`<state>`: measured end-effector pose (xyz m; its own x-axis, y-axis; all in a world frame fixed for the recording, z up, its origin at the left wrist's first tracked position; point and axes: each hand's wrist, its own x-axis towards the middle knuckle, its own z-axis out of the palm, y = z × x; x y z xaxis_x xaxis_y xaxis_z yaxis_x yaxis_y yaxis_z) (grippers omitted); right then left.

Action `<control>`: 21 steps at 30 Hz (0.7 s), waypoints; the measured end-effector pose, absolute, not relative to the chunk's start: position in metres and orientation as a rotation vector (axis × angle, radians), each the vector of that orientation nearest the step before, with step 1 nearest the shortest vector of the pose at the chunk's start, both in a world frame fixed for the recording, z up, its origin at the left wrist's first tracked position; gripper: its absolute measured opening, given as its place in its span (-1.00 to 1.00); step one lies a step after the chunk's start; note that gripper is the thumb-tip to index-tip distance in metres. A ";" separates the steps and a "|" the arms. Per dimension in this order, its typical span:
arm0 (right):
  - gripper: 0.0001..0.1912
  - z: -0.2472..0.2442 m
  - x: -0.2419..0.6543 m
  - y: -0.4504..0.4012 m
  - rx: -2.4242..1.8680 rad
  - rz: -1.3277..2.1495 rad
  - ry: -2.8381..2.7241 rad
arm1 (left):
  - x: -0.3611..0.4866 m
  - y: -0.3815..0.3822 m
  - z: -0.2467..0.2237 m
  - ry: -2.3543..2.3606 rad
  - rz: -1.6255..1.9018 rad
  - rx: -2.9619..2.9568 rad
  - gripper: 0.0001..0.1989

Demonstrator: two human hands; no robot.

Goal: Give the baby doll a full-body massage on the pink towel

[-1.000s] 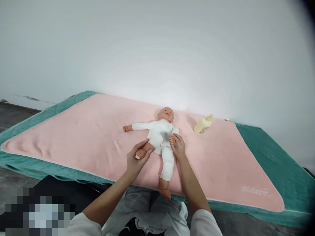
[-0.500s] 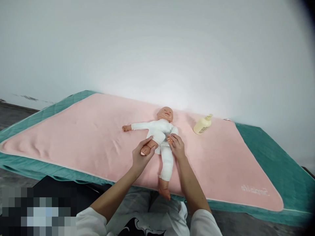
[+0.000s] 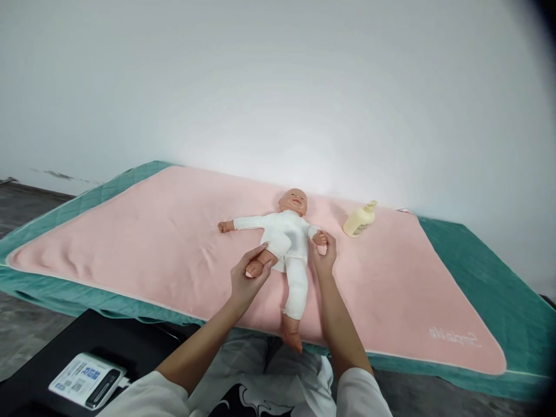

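Note:
A baby doll (image 3: 286,227) with a white cloth body lies on its back on a pink mat (image 3: 174,226), its head toward the wall. My left hand (image 3: 248,273) grips one of its legs near the bare foot, and that leg is bent up toward the belly. With my right hand (image 3: 324,255) I hold the doll's hand on the right side, the arm stretched out from the body. The other leg lies straight, its foot at the mat's near edge. The doll's left-side arm rests stretched out on the mat.
A pale yellow pump bottle (image 3: 359,220) stands on the mat to the right of the doll. Under the mat is a green quilted cover (image 3: 473,255). At lower left, a white device with a printed label (image 3: 87,379) lies on a black surface (image 3: 108,330). A white wall rises behind.
My right hand has moved the doll's arm outward to the right, away from its belly. My left hand still holds the bent leg, nearly in the same place.

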<state>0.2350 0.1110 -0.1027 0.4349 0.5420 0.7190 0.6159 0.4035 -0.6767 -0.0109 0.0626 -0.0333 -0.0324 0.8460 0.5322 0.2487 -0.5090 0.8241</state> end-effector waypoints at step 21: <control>-0.30 -0.120 0.283 0.124 -1.383 0.196 -0.500 | -0.084 0.009 -0.104 1.131 1.476 1.842 -0.65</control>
